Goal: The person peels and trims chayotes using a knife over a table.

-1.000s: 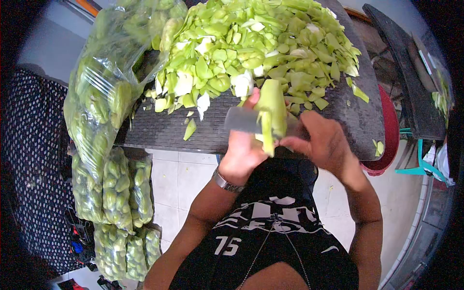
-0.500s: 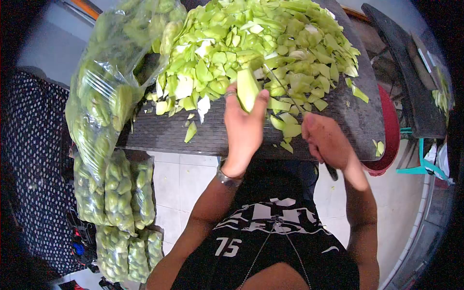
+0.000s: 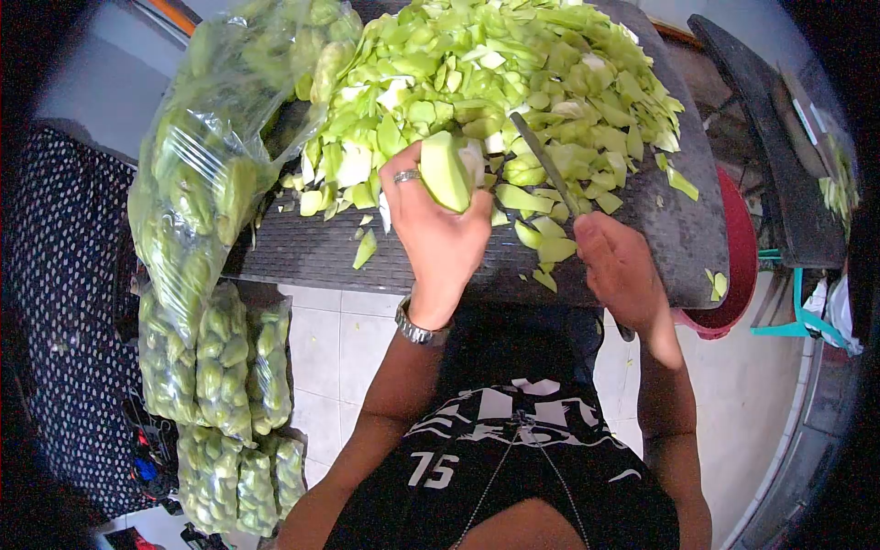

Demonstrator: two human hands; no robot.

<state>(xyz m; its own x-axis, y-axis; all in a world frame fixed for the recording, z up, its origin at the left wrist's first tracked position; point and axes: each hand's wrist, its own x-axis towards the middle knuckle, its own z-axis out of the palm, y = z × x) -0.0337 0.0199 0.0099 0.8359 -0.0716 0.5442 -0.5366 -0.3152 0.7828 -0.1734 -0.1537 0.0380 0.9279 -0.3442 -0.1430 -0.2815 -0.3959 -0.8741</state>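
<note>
Holds one pale-green vegetable [image 3: 444, 174] in the left hand [image 3: 443, 220], fingers curled round it, before a pile of slices [image 3: 522, 73] too many to count. Grips one knife [image 3: 545, 165] in the right hand [image 3: 619, 261], closed about the handle. Wears one ring [image 3: 405, 176] and one watch [image 3: 422, 327]. Has one big clear bag [image 3: 206, 174] at left, six smaller bags [image 3: 220, 362] below. Stands at a dark, ribbed desk [image 3: 321, 257] over pale floor tiles [image 3: 313, 367], near a red tub [image 3: 741, 302]. Seems to read "75" on the black shirt [image 3: 541, 472], plus a white swoosh [image 3: 626, 475].
</note>
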